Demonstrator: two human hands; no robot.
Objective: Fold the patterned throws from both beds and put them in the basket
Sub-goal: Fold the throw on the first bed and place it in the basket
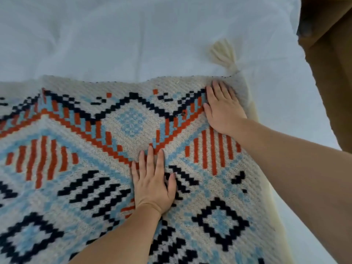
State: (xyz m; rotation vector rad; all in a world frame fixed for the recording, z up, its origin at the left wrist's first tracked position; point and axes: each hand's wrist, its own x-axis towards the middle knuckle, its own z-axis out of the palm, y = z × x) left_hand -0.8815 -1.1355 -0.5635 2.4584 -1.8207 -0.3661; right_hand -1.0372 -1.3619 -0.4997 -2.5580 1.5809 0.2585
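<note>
under my left hand [152,184] and right hand [222,109], both flat on it: patterned throw [80,168], a chunky knitted cloth, matt and nubbly, its cream ground showing coarse stitches (the rust, navy and pale blue blocks look slightly fuzzy). tassel [226,54] at its far corner: loose cream yarn, soft and matt. bed sheet [133,35]: white woven cloth, smooth, lightly creased. furniture [329,54] beside the bed: brown, wood-like, matt.

No readable text, label or number on throw [131,121] or sheet [114,35]
</note>
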